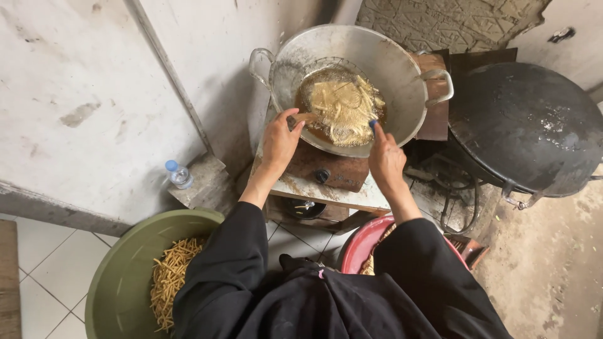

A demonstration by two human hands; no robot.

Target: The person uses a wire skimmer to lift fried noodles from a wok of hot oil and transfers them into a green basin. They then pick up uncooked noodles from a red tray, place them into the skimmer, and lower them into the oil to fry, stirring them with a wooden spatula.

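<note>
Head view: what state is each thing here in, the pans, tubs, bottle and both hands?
Wok: on the stove, holding oil and frying strips.
Wire skimmer: dipped in the oil.
Left hand: closed on the skimmer's handle.
Right hand: gripping a blue-tipped tool.
Black wok: upside down.
Green tub: partly filled with fried sticks.
Red tub: mostly hidden.
Bottle: capped.

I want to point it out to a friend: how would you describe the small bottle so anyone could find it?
Start at the big pale wall on the left. At its foot a grey ledge juts out beside the stove. The bottle lies on that ledge: small, clear plastic, blue cap, the only see-through thing among metal pans and coloured tubs.
</note>
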